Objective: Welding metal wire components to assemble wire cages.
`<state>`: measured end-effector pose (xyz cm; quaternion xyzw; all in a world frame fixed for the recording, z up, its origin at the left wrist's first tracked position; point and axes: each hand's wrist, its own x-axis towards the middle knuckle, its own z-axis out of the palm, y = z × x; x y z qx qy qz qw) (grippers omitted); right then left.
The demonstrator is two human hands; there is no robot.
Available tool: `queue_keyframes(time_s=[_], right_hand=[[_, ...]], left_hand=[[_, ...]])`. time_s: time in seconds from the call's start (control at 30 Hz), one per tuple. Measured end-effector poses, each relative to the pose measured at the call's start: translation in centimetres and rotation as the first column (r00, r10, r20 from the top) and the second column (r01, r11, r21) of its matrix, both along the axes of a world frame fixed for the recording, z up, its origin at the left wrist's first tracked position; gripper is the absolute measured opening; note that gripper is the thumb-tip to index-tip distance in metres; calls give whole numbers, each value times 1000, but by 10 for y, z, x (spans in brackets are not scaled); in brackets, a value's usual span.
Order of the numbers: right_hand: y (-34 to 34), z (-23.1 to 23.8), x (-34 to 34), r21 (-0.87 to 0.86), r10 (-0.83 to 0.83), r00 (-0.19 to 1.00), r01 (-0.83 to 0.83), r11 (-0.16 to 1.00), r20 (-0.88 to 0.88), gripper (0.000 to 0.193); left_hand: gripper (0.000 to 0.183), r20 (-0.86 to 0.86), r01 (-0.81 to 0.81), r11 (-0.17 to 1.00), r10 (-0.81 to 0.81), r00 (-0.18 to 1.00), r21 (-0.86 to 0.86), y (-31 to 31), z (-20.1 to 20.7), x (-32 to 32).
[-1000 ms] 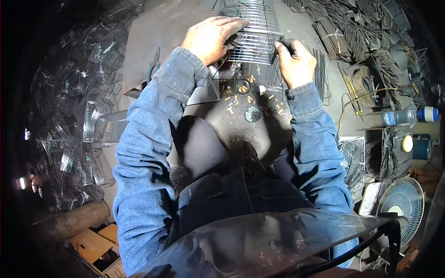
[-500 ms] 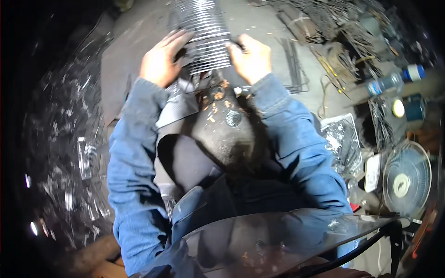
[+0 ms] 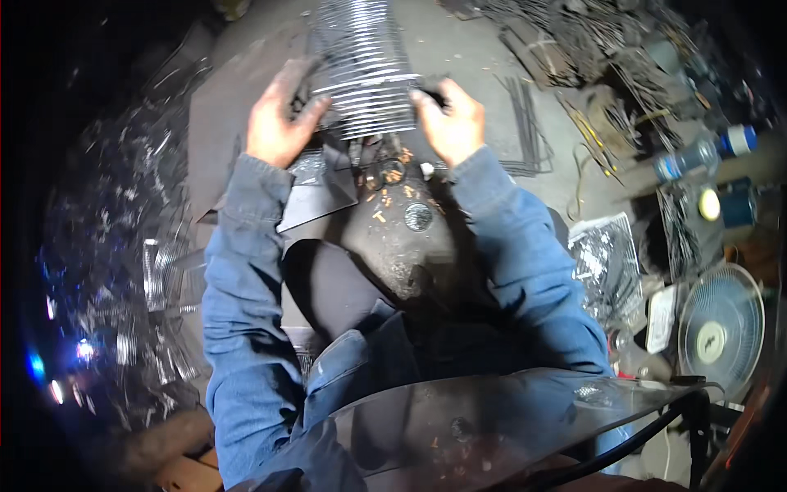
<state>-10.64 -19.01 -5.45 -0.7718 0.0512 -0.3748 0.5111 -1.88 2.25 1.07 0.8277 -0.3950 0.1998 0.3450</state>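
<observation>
A wire rack (image 3: pixel 361 102) of many parallel shiny bars extends away from me at the top middle. On its left side my left hand (image 3: pixel 279 127) has thumb and fingers spread apart, with the thumb tip near the rack's edge. My right hand (image 3: pixel 451 127) is at the rack's right edge, its thumb against the bars and its other fingers curled there, partly in shadow. Beneath the rack's near end is a dark metal fixture (image 3: pixel 379 149), mostly hidden. A bent metal sheet (image 3: pixel 320 201) lies below my left wrist.
Orange-brown scraps (image 3: pixel 385 197) and a round metal disc (image 3: pixel 419 216) lie between my legs. Dark rods (image 3: pixel 529 135) rest right of my right hand. Farther right are a plastic bottle (image 3: pixel 689 160) and a fan (image 3: pixel 709 340). Piled wire pieces (image 3: pixel 115 213) cover the left side.
My left hand's fingers have drawn back leftward from the rack and spread. My right hand stays by the rack's right edge. The whole view has shifted slightly.
</observation>
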Motion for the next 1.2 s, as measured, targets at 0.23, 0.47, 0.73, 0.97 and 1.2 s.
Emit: queue_keyframes(time_s=[0.23, 0.47, 0.73, 0.97, 1.2], right_hand=[[3, -2, -4, -59, -9, 1000, 11, 998, 21, 16], [2, 8, 10, -45, -30, 998, 33, 998, 63, 10], [-1, -3, 0, -112, -111, 994, 111, 988, 6, 12], [-10, 5, 7, -84, -59, 998, 61, 995, 24, 12], [-13, 14, 8, -178, -68, 998, 64, 982, -12, 12]], left_hand=[[63, 93, -184, 928, 162, 982, 325, 9, -22, -1], [58, -9, -142, 942, 153, 988, 305, 4, -10, 9], [61, 9, 9, 982, -11, 1000, 189, 6, -11, 0], [54, -56, 59, 981, -50, 997, 186, 2, -2, 1], [46, 167, -80, 956, 33, 985, 283, -1, -11, 9]])
